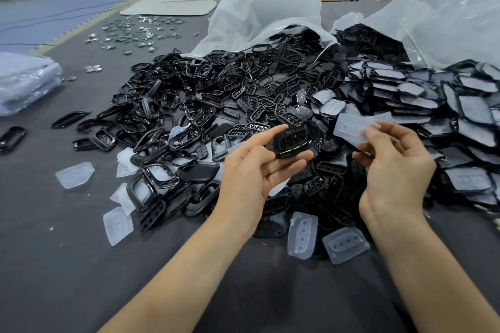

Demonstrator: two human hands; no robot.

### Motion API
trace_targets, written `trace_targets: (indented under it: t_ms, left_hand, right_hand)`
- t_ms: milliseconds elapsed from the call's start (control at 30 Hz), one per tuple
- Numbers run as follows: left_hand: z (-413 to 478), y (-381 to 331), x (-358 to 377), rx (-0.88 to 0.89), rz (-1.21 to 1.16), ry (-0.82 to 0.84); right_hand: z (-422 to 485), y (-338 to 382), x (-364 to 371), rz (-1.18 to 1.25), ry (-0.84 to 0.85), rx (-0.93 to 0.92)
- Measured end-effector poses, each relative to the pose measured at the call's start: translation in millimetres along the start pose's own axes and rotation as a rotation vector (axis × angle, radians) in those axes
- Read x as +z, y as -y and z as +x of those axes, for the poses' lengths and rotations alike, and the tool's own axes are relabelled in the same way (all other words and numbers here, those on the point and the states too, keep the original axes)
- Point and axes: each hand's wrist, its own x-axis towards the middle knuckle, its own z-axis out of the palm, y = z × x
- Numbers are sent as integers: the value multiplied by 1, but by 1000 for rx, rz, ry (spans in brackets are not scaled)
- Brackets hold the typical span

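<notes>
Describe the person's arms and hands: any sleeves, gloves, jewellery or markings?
Neither the left hand nor the right hand wears a glove, and no rings show. The left forearm and right forearm are uncovered down to the frame's lower edge, with no sleeve, watch or wristband in view. The visible nails look short and unpainted.

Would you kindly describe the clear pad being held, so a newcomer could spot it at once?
Find the heap of black parts on the grey table; two hands are raised at its near edge. The right hand pinches a clear pad, next to the black shell in the left hand. Other clear pads lie on the table; this one alone is lifted.
</notes>
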Motion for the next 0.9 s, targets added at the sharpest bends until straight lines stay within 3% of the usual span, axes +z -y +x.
trace_targets:
  t_ms: [600, 900]
  left_hand:
    - [-1, 0, 1, 45, 62, -11]
    - [1, 4, -1, 77, 177, -32]
  right_hand:
    - [-5, 3, 1, -10, 67, 27]
    - [-4, 1, 0, -111, 179, -43]
